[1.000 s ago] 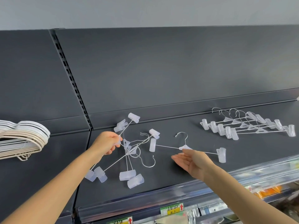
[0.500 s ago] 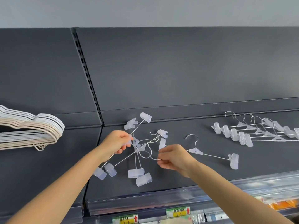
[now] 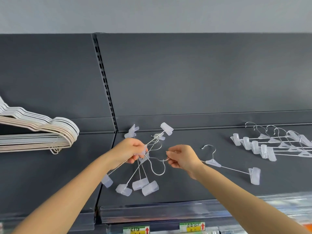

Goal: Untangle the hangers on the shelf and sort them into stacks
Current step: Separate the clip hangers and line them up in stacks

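A tangle of clear clip hangers point(image 3: 140, 183) with metal rods and hooks lies on the dark shelf point(image 3: 194, 179). My left hand point(image 3: 130, 151) grips the tangle at its middle, where the rods cross. My right hand point(image 3: 182, 157) pinches the metal hook of one tangled hanger at its right side. A single clip hanger point(image 3: 228, 166) lies flat just right of my right hand, its left end hidden behind the hand. At the far right a stack of clip hangers point(image 3: 273, 144) lies in overlapping rows.
A stack of white and beige plain hangers point(image 3: 38, 134) rests on the neighbouring shelf to the left. A slotted upright point(image 3: 104, 81) divides the two shelf bays. Below the shelf lip run price labels point(image 3: 191, 226) and lower shelves with goods.
My right hand left the single hanger, moved left to the tangle and now pinches a hook there. The left hand keeps its grip. The view has shifted so everything sits further right.
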Demonstrator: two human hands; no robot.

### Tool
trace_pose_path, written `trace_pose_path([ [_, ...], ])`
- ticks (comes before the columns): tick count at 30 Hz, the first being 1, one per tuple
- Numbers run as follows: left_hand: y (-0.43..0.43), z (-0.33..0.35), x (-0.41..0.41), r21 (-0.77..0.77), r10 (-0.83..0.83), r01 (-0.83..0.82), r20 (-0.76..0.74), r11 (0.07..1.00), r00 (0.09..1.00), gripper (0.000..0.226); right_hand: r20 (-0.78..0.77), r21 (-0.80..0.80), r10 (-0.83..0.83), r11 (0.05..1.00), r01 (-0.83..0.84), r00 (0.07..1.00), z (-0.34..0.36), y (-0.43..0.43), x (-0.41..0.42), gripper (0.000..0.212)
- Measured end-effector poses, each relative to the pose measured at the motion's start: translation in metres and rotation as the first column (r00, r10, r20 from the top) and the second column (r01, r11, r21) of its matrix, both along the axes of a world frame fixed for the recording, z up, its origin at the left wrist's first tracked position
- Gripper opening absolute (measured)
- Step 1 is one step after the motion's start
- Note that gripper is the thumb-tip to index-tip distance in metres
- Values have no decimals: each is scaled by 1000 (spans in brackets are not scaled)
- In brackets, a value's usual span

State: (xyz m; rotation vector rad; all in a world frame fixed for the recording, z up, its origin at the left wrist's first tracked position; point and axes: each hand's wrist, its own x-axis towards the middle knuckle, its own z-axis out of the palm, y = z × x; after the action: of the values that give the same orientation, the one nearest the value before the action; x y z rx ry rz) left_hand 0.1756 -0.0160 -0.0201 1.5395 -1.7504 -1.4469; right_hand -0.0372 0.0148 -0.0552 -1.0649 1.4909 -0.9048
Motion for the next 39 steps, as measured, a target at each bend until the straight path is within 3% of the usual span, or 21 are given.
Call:
trace_pose_path([
  [6,0,1,5,73,82,-71,-156,995,984,17,-249,-108,-118,990,93,961,7,-1,-18,25],
  [9,1,5,-8,121,30,-11,-156,993,987,12,-237,-164,-142,981,105,961,17,1,-23,25],
  [12,4,2,-26,123,-78,83,-48,989,996,14,-179,-168,-144,979,114,973,24,9,-25,25],
  [15,8,-4,-42,99,-142,140,17,985,990,14,-226,-167,-156,979,119,962,24,20,-30,17],
  [20,14,-6,-62,74,-170,171,-25,982,985,10,-263,-151,-199,975,163,944,15,40,-41,18],
  [24,14,-4,-80,56,-81,87,-109,995,991,10,-384,-216,-276,955,205,881,13,51,-47,16],
  [28,14,-3,-102,78,2,16,-232,997,973,17,-558,-382,-366,910,161,744,17,61,-52,17],
  [34,21,1,-143,97,172,-146,-355,984,919,15,-606,-339,-227,941,10,762,20,76,-57,21],
  [39,28,-5,-174,164,306,-259,-473,952,826,19,-607,-299,-200,954,12,769,24,71,-81,29],
])
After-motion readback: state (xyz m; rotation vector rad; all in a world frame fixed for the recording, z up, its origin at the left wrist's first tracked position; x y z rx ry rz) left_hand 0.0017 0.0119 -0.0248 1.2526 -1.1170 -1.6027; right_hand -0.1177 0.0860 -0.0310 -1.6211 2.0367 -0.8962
